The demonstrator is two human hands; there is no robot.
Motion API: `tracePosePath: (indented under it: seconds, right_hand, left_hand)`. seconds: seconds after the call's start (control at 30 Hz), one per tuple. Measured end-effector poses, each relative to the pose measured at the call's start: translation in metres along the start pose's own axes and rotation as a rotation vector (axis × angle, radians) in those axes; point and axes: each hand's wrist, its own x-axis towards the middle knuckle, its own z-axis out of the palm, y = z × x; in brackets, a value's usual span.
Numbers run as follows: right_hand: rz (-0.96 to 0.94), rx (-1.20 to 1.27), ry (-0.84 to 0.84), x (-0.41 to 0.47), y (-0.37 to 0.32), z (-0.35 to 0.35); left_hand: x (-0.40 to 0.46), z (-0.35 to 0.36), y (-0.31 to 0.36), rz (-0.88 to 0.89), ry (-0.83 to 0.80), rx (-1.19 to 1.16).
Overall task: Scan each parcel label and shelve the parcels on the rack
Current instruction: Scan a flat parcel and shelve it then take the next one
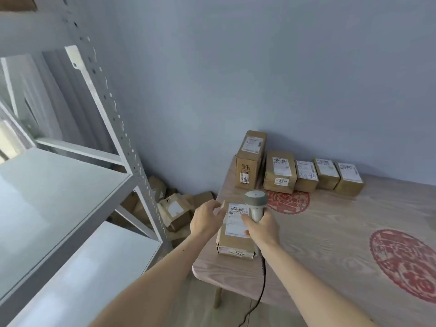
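Parcel [236, 241] sticker "5144", another [247, 161] "6085"

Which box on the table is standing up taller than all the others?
The box at the left end of the row by the wall. It stands on end, with a 6085 sticker low on its front, while the four boxes beside it sit lower.

Wood-grain table [342, 232] with red round paper-cut motifs [405, 263], against a pale blue wall [259, 67].
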Motion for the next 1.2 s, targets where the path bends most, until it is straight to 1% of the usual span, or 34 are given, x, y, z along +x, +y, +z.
tracePosePath:
  seconds: [0.13, 0.37, 0.6, 0.73, 0.83, 1.0, 1.2]
  right_hand:
    - [0.033, -0.046, -0.032, 0.029, 0.017, 0.002]
    - [0.093, -0.146, -0.107, 0.078, 0.055, 0.004]
    - [0.141, -0.127, -0.176, 0.105, 0.082, 0.004]
    - [0.133, -0.167, -0.186, 0.11, 0.099, 0.013]
    - [0.139, -0.177, -0.205, 0.116, 0.11, 0.018]
    - [0.144, -0.137, -0.206, 0.125, 0.12, 0.022]
    - [0.135, -0.166, -0.213, 0.125, 0.116, 0.014]
  left_hand:
    - [0.015, 0.025, -0.007, -0.061, -0.025, -0.004]
    - [0.03, 0.07, -0.022, -0.248, -0.079, -0.038]
    - [0.038, 0.095, -0.028, -0.413, -0.103, -0.143]
    - [0.039, 0.107, -0.035, -0.525, -0.173, -0.252]
    - [0.04, 0.114, -0.038, -0.591, -0.185, -0.32]
    - [0.04, 0.117, -0.04, -0.63, -0.167, -0.45]
    - [0.026, 0.115, -0.041, -0.65, -0.229, -0.569]
